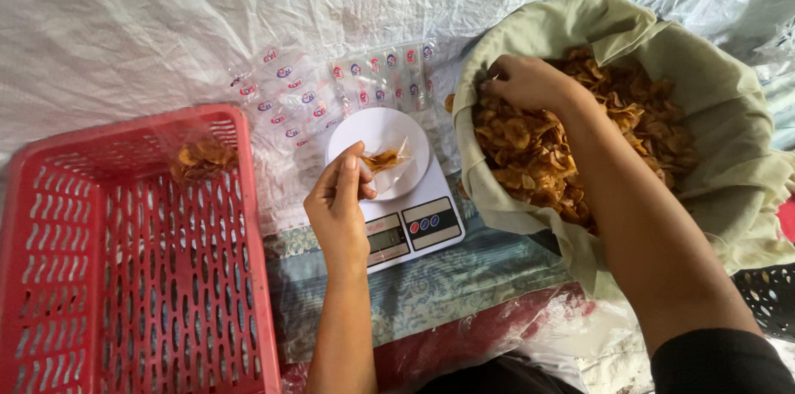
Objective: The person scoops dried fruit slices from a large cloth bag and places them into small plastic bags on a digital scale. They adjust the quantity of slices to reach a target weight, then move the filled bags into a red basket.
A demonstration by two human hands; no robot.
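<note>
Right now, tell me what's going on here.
A person sits over a white kitchen scale. The left hand holds a small clear bag with a few chips on the scale's plate. The right hand reaches into a cloth-lined basket of fried chips. One filled bag lies in the red crate; empty bags lie beyond the scale.

We see a small clear bag point(386, 159) partly filled with chips at frame centre, on the scale. Empty clear bags point(331, 87) with red-blue round labels lie above it. The scale's grey screen point(386, 239) sits below centre.
</note>
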